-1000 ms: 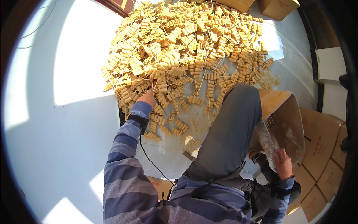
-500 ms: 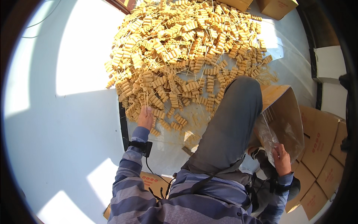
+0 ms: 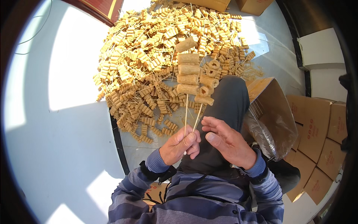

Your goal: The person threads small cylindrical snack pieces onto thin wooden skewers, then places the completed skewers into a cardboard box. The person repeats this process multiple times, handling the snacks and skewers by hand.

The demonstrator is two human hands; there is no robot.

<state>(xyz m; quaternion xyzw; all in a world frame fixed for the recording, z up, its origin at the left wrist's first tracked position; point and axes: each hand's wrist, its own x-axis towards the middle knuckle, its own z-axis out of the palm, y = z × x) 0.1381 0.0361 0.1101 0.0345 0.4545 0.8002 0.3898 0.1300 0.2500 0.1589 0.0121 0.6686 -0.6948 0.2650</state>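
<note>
My left hand (image 3: 179,146) grips the bare ends of two thin wooden skewers (image 3: 188,74) held upright in front of me. Each skewer carries several tan, tube-shaped pieces threaded crosswise. My right hand (image 3: 228,141) is close beside the left, fingers spread, its thumb touching the sticks near my left fingers. Behind the skewers lies a big pile of the same tan skewered pieces (image 3: 149,67) on the pale floor. My dark-trousered knee (image 3: 227,100) rises between the hands and the pile.
An open cardboard box lined with a clear plastic bag (image 3: 274,115) stands at my right. Flat stacked cartons (image 3: 324,142) lie further right, and more boxes (image 3: 257,5) sit at the top. A dark seam (image 3: 117,142) crosses the floor.
My left hand has come back from the pile with two skewers and holds them up. My right hand has left the bag-lined box and moved in next to the left.
</note>
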